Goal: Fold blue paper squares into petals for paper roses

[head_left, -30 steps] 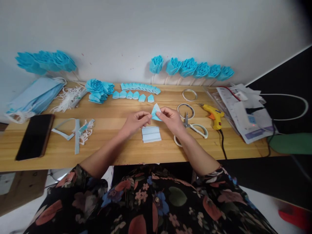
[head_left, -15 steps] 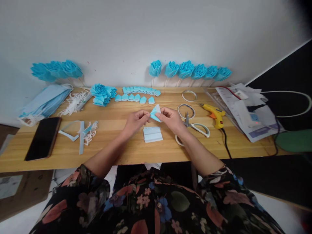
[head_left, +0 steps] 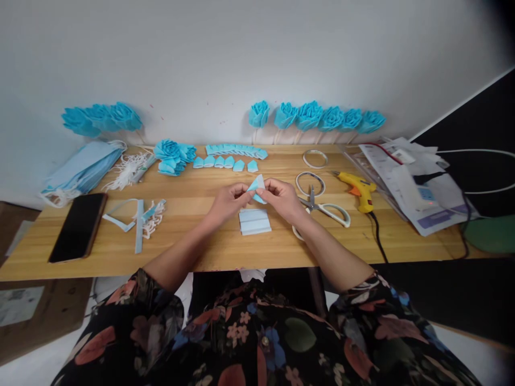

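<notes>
Both hands pinch one small folded light-blue fabric piece [head_left: 256, 187] above the middle of the long wooden table [head_left: 225, 252]. The left hand [head_left: 227, 202] grips its left edge between thumb and fingers; the right hand [head_left: 284, 198] grips its right edge likewise. Directly below the piece lies a small stack of pale-blue cut fabric rectangles [head_left: 255, 221]. White-handled scissors [head_left: 324, 206] lie just beside the right hand

Bare forearms — short black sleeves [head_left: 362, 300] printed with red, blue, green flowers.
</notes>
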Available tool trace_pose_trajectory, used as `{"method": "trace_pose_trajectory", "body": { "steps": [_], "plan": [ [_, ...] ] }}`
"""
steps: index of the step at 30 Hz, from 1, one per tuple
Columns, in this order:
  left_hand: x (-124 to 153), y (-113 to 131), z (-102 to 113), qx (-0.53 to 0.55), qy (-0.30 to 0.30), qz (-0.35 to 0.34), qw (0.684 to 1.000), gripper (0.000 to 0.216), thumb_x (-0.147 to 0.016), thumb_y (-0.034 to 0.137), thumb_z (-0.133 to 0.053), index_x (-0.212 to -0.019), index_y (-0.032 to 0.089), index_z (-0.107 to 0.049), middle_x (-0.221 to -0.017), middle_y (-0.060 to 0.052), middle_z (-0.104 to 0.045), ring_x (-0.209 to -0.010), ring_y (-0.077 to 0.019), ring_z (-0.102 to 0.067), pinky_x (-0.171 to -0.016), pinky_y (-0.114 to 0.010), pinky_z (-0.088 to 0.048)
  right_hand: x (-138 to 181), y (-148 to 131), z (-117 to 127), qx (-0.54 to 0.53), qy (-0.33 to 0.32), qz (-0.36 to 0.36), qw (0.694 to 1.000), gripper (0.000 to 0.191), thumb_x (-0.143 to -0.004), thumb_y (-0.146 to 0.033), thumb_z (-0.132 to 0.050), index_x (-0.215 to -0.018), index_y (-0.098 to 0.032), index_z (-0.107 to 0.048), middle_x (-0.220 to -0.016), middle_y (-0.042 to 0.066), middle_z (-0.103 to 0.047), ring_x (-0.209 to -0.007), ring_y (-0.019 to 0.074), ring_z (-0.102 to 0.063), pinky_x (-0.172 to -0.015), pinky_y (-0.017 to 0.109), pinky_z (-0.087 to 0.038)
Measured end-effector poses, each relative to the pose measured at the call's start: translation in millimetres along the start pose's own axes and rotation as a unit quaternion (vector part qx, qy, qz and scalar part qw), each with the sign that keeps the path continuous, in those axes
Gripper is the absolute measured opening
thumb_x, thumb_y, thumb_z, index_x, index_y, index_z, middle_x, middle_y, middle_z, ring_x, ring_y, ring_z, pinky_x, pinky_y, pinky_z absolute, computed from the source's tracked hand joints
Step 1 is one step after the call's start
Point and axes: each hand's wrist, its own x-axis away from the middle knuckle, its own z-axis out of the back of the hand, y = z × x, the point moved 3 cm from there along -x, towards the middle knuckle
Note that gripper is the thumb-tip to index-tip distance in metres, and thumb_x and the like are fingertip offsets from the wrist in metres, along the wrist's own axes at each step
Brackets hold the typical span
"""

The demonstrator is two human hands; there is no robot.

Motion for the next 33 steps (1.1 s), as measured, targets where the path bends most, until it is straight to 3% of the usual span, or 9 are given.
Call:
{"method": "trace_pose_trajectory", "body": {
  "steps": [7,15,18,23,28,33],
  "plan": [
    [2,-2,-5,-0.014,-0.028,-0.005,0.999,0.027,-0.080,0.041,-0.066,-0.069,0.018,-0.058,-0.062,0.001,-0.059,-0.056,-0.0086,-0.048,-0.056,-0.022,-0.038,1,-4,-1,-0.038,-0.012,0.007,0.999,0.031,-0.081,-0.048,-0.073,-0.075,-0.019,-0.062,-0.067,-0.004,-0.052,-0.062,0.0104,-0.044,-0.058,0.026,-0.034],
    [0,-6,-4,-0.012,-0.028,0.000,1.000,0.030,-0.076,0.042,-0.069,-0.067,0.017,-0.057,-0.059,0.003,-0.056,-0.054,-0.0079,-0.045,-0.054,-0.022,-0.036,-3,-5,9,-0.126,0.078,-0.016,0.989,0.039,-0.079,-0.060,-0.072,-0.078,-0.020,-0.068,-0.074,-0.001,-0.063,-0.067,0.0124,-0.055,-0.065,0.026,-0.047],
    [-1,-4,0,0.023,-0.004,-0.005,1.000,0.032,-0.075,0.044,-0.071,-0.067,0.017,-0.056,-0.059,0.003,-0.055,-0.053,-0.0076,-0.045,-0.054,-0.022,-0.038,-2,-6,9,-0.140,0.039,-0.044,0.988,0.044,-0.081,-0.064,-0.068,-0.086,-0.020,-0.070,-0.079,0.001,-0.066,-0.071,0.0138,-0.058,-0.065,0.027,-0.047],
    [0,-3,1,0.037,0.004,-0.021,0.999,0.032,-0.075,0.044,-0.073,-0.067,0.017,-0.057,-0.059,0.003,-0.055,-0.054,-0.0071,-0.046,-0.054,-0.021,-0.039,1,-7,3,-0.057,-0.053,-0.028,0.997,0.037,-0.084,-0.052,-0.069,-0.071,-0.019,-0.060,-0.066,-0.003,-0.054,-0.063,0.0110,-0.047,-0.063,0.026,-0.038],
    [-3,-6,-2,0.026,-0.015,-0.001,1.000,0.035,-0.077,0.049,-0.072,-0.074,0.016,-0.061,-0.062,0.001,-0.060,-0.053,-0.0078,-0.049,-0.053,-0.022,-0.040,0,-2,2,-0.019,-0.056,-0.015,0.998,0.033,-0.084,-0.045,-0.068,-0.068,-0.020,-0.054,-0.063,-0.006,-0.046,-0.060,0.0098,-0.039,-0.059,0.027,-0.030],
    [-4,-6,-2,0.039,-0.029,-0.019,0.999,0.042,-0.074,0.055,-0.075,-0.069,0.016,-0.062,-0.061,0.001,-0.061,-0.054,-0.0082,-0.050,-0.055,-0.022,-0.042,0,-5,2,-0.020,-0.048,-0.004,0.999,0.034,-0.083,-0.046,-0.069,-0.067,-0.020,-0.054,-0.062,-0.005,-0.046,-0.058,0.0099,-0.041,-0.058,0.026,-0.032]
  ]
}}
